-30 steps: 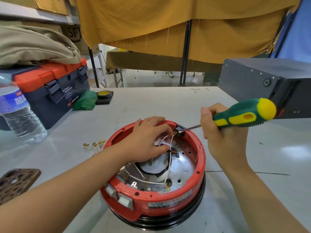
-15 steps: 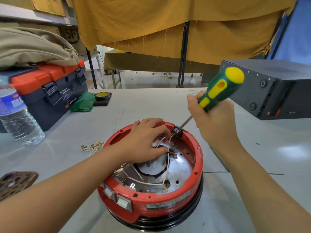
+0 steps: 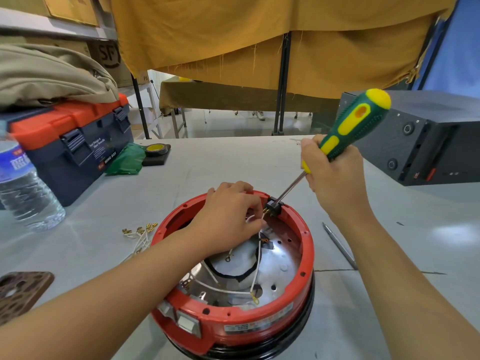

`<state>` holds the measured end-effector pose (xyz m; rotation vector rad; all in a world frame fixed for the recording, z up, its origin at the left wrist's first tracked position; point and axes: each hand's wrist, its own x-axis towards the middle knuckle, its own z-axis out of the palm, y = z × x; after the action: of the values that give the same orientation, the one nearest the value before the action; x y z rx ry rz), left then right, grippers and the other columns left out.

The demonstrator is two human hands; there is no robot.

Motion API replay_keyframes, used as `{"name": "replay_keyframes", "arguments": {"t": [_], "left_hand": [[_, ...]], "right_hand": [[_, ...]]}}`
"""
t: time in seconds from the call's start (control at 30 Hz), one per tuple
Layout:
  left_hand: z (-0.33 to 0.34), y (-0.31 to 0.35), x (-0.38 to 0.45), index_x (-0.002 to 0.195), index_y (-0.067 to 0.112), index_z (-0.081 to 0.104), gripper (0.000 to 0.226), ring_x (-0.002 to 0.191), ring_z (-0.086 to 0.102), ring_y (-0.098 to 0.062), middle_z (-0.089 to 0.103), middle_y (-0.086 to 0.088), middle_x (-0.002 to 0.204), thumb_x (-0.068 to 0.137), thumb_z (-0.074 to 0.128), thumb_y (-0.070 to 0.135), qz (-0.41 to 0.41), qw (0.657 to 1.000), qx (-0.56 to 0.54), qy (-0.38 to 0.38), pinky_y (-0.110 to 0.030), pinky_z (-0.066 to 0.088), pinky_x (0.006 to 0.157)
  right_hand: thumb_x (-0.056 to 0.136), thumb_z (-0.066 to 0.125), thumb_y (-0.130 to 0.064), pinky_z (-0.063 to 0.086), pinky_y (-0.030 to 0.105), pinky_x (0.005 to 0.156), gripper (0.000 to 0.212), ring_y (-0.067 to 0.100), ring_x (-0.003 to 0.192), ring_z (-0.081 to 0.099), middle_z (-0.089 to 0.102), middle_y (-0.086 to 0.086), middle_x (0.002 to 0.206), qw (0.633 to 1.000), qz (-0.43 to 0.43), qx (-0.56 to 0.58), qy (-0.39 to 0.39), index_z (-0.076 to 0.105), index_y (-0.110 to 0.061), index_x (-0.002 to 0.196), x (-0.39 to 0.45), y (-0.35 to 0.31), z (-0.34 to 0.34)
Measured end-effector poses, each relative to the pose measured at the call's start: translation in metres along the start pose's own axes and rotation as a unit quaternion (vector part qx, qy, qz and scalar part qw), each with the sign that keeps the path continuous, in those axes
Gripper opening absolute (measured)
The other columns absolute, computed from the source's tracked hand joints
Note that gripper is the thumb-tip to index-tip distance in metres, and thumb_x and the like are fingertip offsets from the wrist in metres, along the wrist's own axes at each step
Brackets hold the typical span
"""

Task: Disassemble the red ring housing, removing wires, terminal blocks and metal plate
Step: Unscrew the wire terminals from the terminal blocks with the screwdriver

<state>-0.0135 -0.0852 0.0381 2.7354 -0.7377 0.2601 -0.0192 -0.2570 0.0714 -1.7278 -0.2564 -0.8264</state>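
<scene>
The red ring housing (image 3: 259, 323) stands on the grey table in front of me, with a shiny metal plate (image 3: 275, 266) and white wires (image 3: 255, 271) inside. A black terminal block (image 3: 274, 206) sits on its far rim. My right hand (image 3: 335, 178) grips a green and yellow screwdriver (image 3: 355, 126), held steeply, with its tip in the terminal block. My left hand (image 3: 228, 216) reaches into the housing and pinches a white wire just beside the block.
A loose bundle of removed wires (image 3: 140, 232) lies left of the housing. A metal rod (image 3: 339, 245) lies to its right. A toolbox (image 3: 75, 141), a water bottle (image 3: 23, 183) and a brown phone case (image 3: 20, 289) are at the left; a black box (image 3: 426, 141) is at the right.
My right hand has swung the screwdriver handle up from nearly level to steep, with the tip staying at the terminal block. My left hand has stayed in the housing by the block.
</scene>
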Motion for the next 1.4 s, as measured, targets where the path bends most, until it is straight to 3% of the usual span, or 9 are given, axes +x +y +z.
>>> {"name": "replay_keyframes", "arguments": {"t": [0.2,0.33,0.7,0.93,1.1,1.27,1.4], "left_hand": [[0.0,-0.001,0.0,0.091,0.03,0.067,0.012,0.13,0.039,-0.021,0.044,0.001,0.144,0.086,0.06,0.038,-0.004,1.0,-0.017,0.0,-0.05,0.032,0.106],[0.0,-0.001,-0.002,0.091,0.03,0.068,0.01,0.133,0.037,-0.019,0.043,0.001,0.145,0.087,0.06,0.035,-0.003,1.0,-0.028,0.001,-0.051,0.03,0.108],[0.0,-0.002,-0.004,0.094,0.028,0.065,0.01,0.136,0.033,-0.015,0.04,0.005,0.146,0.086,0.061,0.034,-0.003,0.999,-0.048,-0.015,-0.057,0.021,0.111],[0.0,-0.002,-0.005,0.093,0.027,0.065,0.011,0.137,0.031,-0.014,0.039,0.007,0.146,0.087,0.061,0.036,-0.002,0.999,-0.049,-0.018,-0.059,0.017,0.112],[0.0,-0.002,-0.004,0.09,0.028,0.062,0.009,0.137,0.03,-0.014,0.038,0.006,0.147,0.087,0.061,0.036,-0.001,0.999,-0.044,-0.022,-0.059,0.016,0.112],[0.0,-0.001,-0.004,0.082,0.031,0.058,0.008,0.137,0.031,-0.015,0.037,0.006,0.147,0.087,0.06,0.036,-0.005,0.999,-0.036,-0.025,-0.06,0.018,0.111],[0.001,-0.001,-0.004,0.085,0.029,0.061,0.009,0.138,0.029,-0.014,0.035,0.007,0.149,0.088,0.06,0.037,-0.009,0.999,-0.026,-0.03,-0.061,0.016,0.111]], "right_hand": [[0.08,0.052,-0.027,0.032,0.016,0.04,0.031,0.006,0.038,0.039,0.045,-0.009,0.044,0.993,0.073,0.082,0.045,0.047,-0.016,0.053,-0.004,0.009,-0.004],[0.086,0.054,-0.02,0.032,0.015,0.038,0.033,0.005,0.037,0.039,0.046,-0.008,0.046,0.988,0.082,0.113,0.066,0.047,-0.017,0.054,-0.009,0.013,-0.007],[0.085,0.051,-0.027,0.033,0.014,0.045,0.035,0.008,0.04,0.042,0.041,-0.009,0.04,0.997,0.008,0.067,0.04,0.046,-0.01,0.056,-0.017,0.005,-0.008],[0.088,0.053,-0.02,0.033,0.01,0.051,0.037,0.003,0.045,0.048,0.045,-0.015,0.043,0.994,-0.113,0.015,0.004,0.042,-0.032,0.055,-0.025,-0.001,-0.003],[0.089,0.055,-0.016,0.03,0.009,0.051,0.043,0.001,0.045,0.044,0.035,-0.015,0.043,0.987,-0.16,-0.013,0.005,0.036,-0.037,0.056,-0.026,-0.002,-0.001],[0.089,0.054,-0.02,0.032,0.007,0.051,0.038,0.001,0.047,0.048,0.04,-0.014,0.045,0.991,-0.136,0.002,0.013,0.04,-0.034,0.057,-0.026,0.0,0.003],[0.088,0.052,-0.023,0.034,0.009,0.05,0.035,0.004,0.045,0.045,0.043,-0.014,0.043,0.996,-0.064,0.045,0.031,0.041,-0.027,0.054,-0.022,0.001,0.003]]}}
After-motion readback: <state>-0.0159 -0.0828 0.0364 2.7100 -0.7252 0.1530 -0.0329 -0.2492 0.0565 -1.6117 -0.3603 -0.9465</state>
